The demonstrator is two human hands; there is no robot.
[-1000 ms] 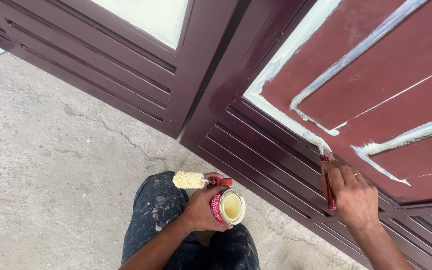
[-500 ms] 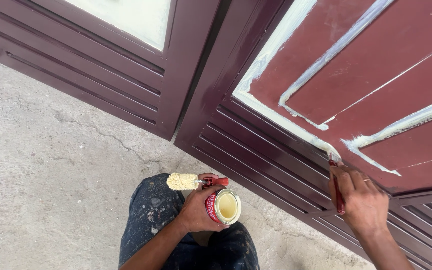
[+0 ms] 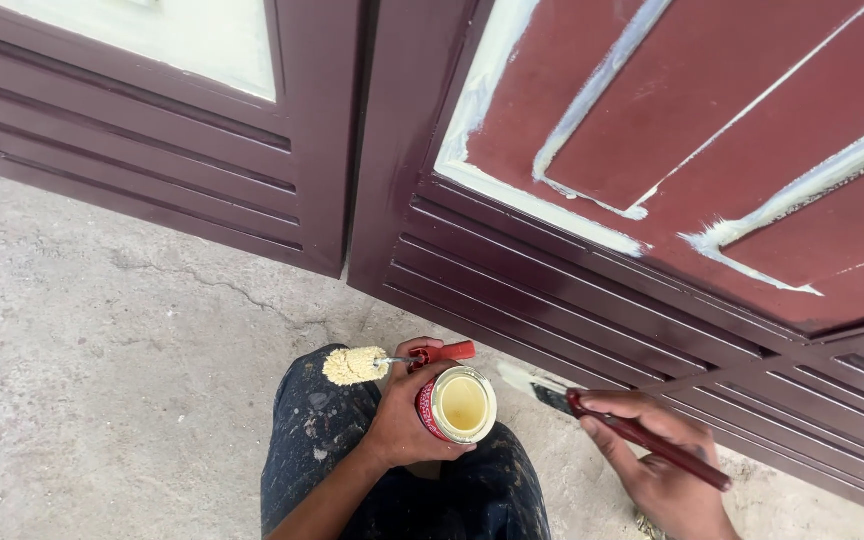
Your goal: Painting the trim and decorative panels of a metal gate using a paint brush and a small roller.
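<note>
My left hand [image 3: 402, 425] grips a small red paint can [image 3: 457, 405], open, with cream paint inside, and also holds a small roller [image 3: 357, 365] with a cream-soaked sleeve and red handle. My right hand [image 3: 667, 470] holds a paintbrush [image 3: 607, 415] with a dark red handle; its cream-tipped bristles point left, close to the can's rim. Both hands hover above my paint-spattered dark trousers [image 3: 322, 440]. Ahead stands a maroon metal gate [image 3: 572, 290]; its right panel [image 3: 712, 140] is reddish with cream strokes along its edges and ribs.
The gate's left leaf [image 3: 182, 160] has a cream-painted panel at the top and ribbed maroon slats below. A narrow gap separates the two leaves. Rough, cracked concrete ground [image 3: 102, 370] spreads to the left and beneath me.
My right hand has come down off the gate's lower slats with the brush and moved left toward the can. The view has shifted slightly; my left hand stays put.
</note>
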